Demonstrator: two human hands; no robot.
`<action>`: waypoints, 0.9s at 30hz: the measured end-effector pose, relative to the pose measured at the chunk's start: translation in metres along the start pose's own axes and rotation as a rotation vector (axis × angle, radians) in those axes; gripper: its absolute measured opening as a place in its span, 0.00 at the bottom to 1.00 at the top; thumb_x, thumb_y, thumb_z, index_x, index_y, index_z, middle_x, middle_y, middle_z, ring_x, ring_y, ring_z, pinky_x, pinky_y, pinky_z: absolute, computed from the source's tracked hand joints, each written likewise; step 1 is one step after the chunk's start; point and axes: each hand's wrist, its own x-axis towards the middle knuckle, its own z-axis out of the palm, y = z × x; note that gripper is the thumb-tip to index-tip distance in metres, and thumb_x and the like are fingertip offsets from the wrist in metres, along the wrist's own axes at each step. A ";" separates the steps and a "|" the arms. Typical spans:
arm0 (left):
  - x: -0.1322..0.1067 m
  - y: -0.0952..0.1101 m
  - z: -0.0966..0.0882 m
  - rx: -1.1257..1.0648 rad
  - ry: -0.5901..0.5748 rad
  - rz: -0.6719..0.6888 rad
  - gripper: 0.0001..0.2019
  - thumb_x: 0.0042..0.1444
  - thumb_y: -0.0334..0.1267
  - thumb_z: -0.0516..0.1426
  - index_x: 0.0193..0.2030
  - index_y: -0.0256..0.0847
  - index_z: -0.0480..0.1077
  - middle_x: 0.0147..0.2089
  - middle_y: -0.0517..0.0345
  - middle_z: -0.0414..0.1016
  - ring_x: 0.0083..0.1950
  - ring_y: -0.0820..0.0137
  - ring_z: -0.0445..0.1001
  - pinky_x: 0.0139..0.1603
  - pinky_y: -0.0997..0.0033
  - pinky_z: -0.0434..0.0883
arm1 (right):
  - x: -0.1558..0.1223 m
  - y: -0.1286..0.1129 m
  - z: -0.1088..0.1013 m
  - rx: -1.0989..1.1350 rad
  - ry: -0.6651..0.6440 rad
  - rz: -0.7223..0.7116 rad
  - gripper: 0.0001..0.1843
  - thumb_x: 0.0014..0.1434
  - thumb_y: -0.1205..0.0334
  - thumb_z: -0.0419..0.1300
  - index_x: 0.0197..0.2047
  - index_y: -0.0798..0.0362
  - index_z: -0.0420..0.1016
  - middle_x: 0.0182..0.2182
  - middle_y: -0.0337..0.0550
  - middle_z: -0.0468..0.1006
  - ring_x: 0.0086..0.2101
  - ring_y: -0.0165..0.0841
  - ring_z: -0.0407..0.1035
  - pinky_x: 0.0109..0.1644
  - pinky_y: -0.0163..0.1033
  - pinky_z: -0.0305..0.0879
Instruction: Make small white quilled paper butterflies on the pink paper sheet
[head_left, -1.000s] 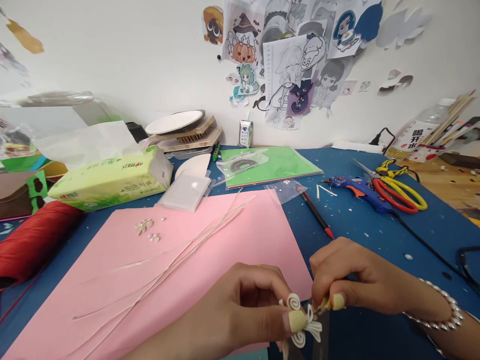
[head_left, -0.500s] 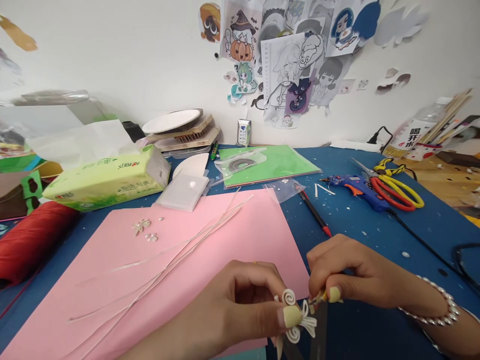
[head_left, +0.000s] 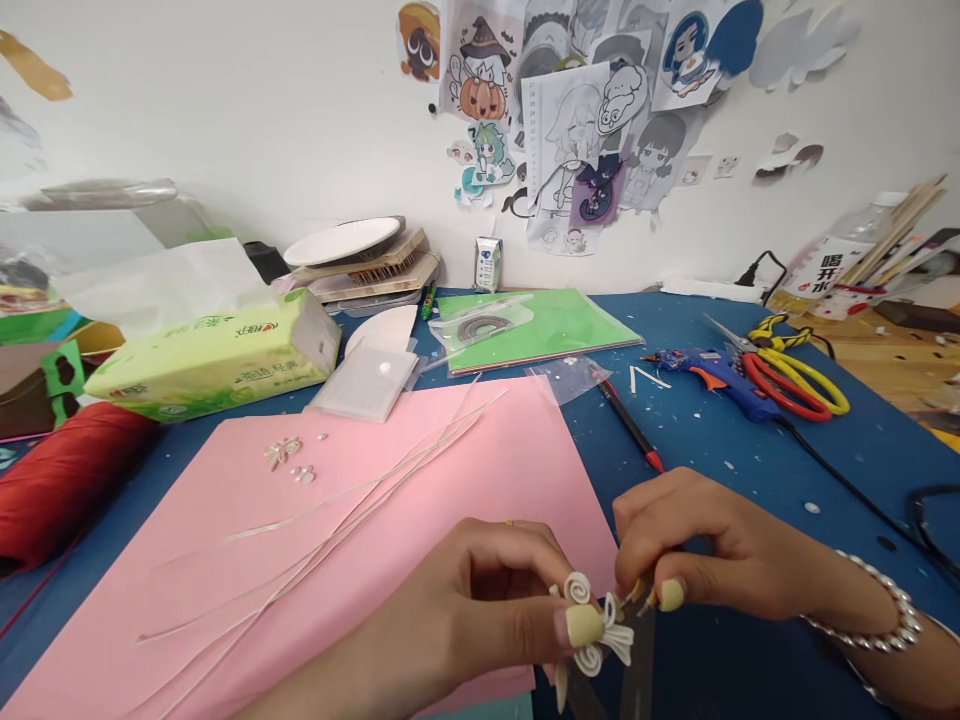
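Left hand (head_left: 495,600), near centre: thumb and index finger closed in a firm pinch on a white coiled ornament (head_left: 577,588); coils stick out above and below the thumb, looped ends point right. Ornament sits off the near right corner of the pink sheet (head_left: 517,445), over the blue tabletop (head_left: 750,640). Right hand (head_left: 697,535), just right of it: fingers curled, thumb drawn in toward the index, so closed to a small pinch at the ornament's looped ends. Something small and yellowish shows at the fingertips; can't tell what, or whether they touch the loops. Dark strips (head_left: 636,665) lie below the hands, partly hidden. Left of the left hand, long thin white strands (head_left: 328,545) run diagonally across the pink sheet. Further back on it, left side: pearl beads (head_left: 304,474) near a small pale ornament (head_left: 283,453). Beyond the right hand: red-tipped black pen (head_left: 630,420), then blue glue gun (head_left: 709,375) with red-and-yellow-handled scissors (head_left: 795,385) just right. Far centre: green sheets (head_left: 577,320).
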 end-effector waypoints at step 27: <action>0.000 -0.002 0.000 0.023 -0.062 -0.071 0.02 0.42 0.30 0.62 0.26 0.38 0.75 0.26 0.62 0.67 0.27 0.78 0.67 0.29 0.79 0.64 | 0.000 -0.002 0.002 0.107 -0.106 0.068 0.17 0.58 0.57 0.51 0.31 0.62 0.74 0.21 0.43 0.70 0.24 0.24 0.62 0.28 0.29 0.56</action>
